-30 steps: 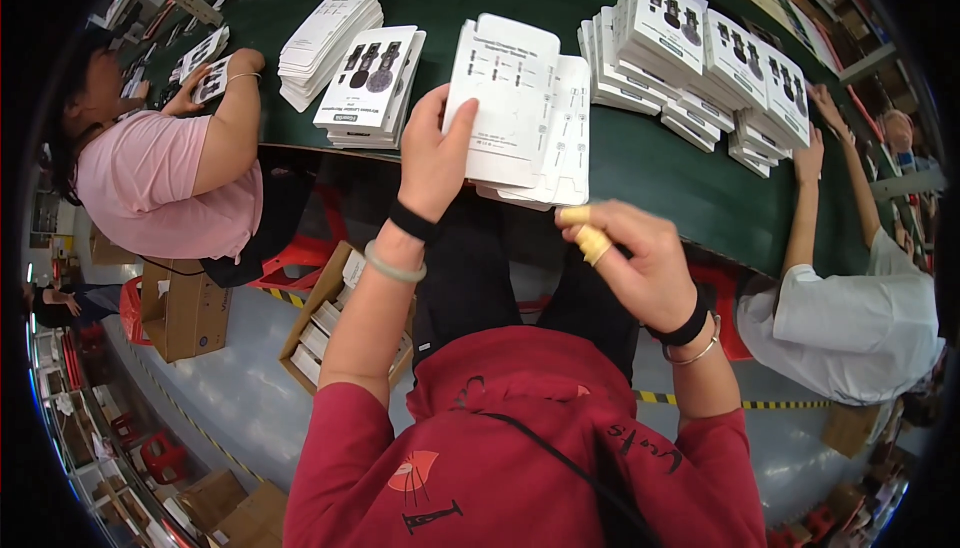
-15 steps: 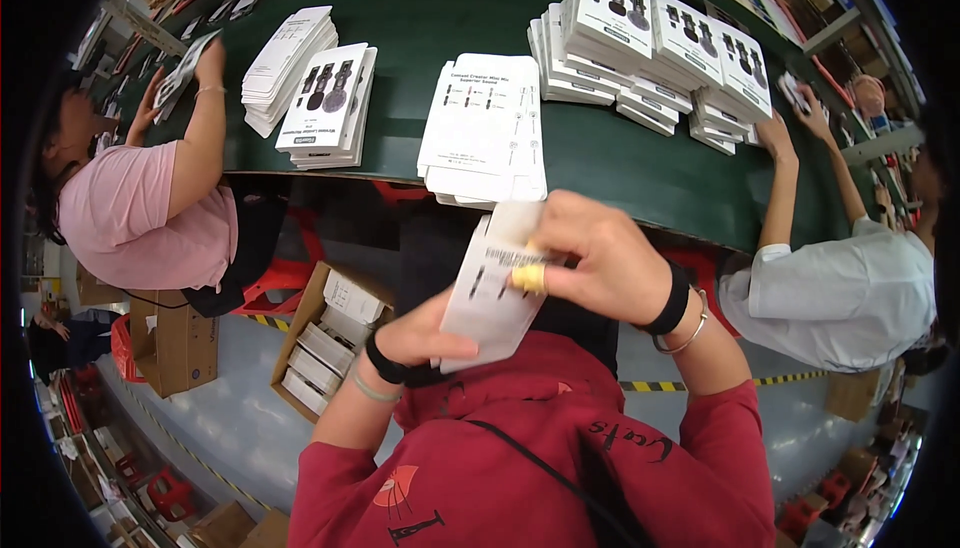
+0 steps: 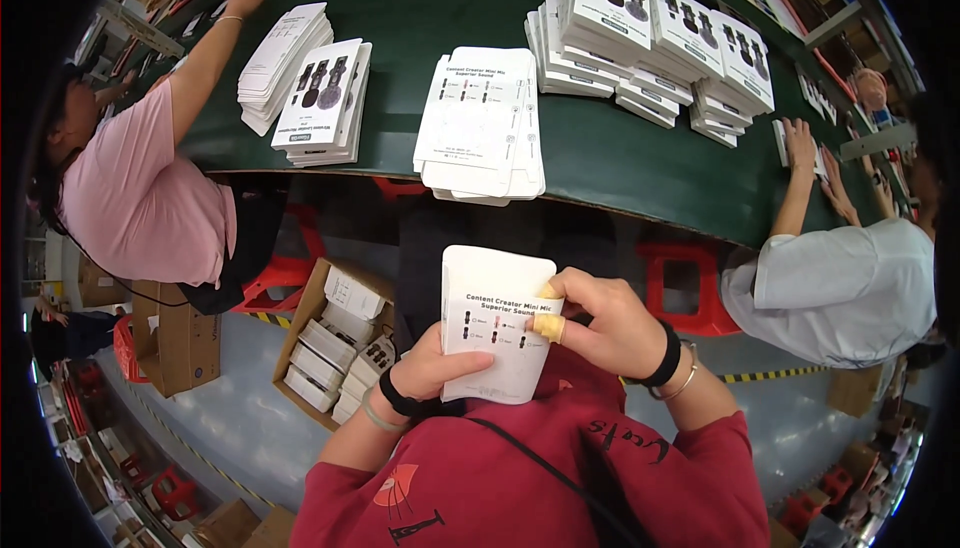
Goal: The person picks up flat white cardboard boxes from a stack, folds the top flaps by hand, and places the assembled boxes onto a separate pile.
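Clock directions are read around the held packet, twelve toward the table's far side. At ten o'clock sits a co-worker in a pink short-sleeved top, one arm stretched over the long dark-green table. At eleven, two neighbouring stacks of flat white printed packets stand near the table's edge. At nine, a brown open-topped cardboard box on the floor holds more white packets.

The left hand, a black band on its wrist, is closed on the lower-left edge of a flat white cardboard packet with small microphone pictures, its thumb across the face. That packet is held over the lap, apart from the table. At twelve, a loose pile of white packets lies on the table's near edge.

The right hand, yellow wraps on thumb and index finger, touches the held packet's upper-right edge, fingers half bent; whether it pinches I cannot tell. At one o'clock are taller stacks of white packets; at three, a red plastic stool and a co-worker in white.
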A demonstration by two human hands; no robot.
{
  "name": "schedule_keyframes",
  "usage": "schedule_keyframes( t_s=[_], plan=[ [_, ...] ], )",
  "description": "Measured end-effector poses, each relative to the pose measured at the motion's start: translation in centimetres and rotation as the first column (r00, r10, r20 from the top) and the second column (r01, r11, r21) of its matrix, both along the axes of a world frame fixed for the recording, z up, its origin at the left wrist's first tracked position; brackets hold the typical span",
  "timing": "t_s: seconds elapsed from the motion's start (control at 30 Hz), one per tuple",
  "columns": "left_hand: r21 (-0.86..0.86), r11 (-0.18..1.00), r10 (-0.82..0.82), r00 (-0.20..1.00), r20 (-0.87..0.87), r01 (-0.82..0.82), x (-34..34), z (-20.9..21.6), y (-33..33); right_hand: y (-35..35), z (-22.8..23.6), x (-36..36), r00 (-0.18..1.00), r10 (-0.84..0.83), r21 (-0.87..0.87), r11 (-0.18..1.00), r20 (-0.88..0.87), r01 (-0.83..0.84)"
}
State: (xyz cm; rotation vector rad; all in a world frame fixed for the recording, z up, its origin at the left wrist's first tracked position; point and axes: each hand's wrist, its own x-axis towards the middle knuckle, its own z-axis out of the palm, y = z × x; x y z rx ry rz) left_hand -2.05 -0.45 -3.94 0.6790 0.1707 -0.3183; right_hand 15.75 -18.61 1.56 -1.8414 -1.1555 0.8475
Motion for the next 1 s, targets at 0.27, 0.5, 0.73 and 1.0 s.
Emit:
schedule_keyframes(
  t_s=[0.27,0.5,0.73,1.0],
  plan=[
    [0.605,0.681,0.372,0.906,0.199,-0.413,-0.4,-0.5,-0.1,-0.5,-1.3,-2.4,0.991,-0.114,0.144,0.984,0.066,0.103],
    [0.670,0.478,0.397,0.820,0.413,-0.569,-0.7,-0.7,-0.3,0.4,-2.7,-3.3,0.642,-0.258,0.148,0.849,-0.722,0.507],
    [0.768,0.423,0.244,0.877,0.415,-0.481,-1.0,-0.5,0.6,1.5,-1.2,-2.0,0.675,-0.125,0.099,0.954,-0.727,0.284],
    [0.524,0.513,0.512,0.732,0.448,-0.680,-0.7,-0.9,-1.4,1.6,-1.0,-0.8,0.988,0.110,0.341,0.930,0.106,-0.140]
  ],
)
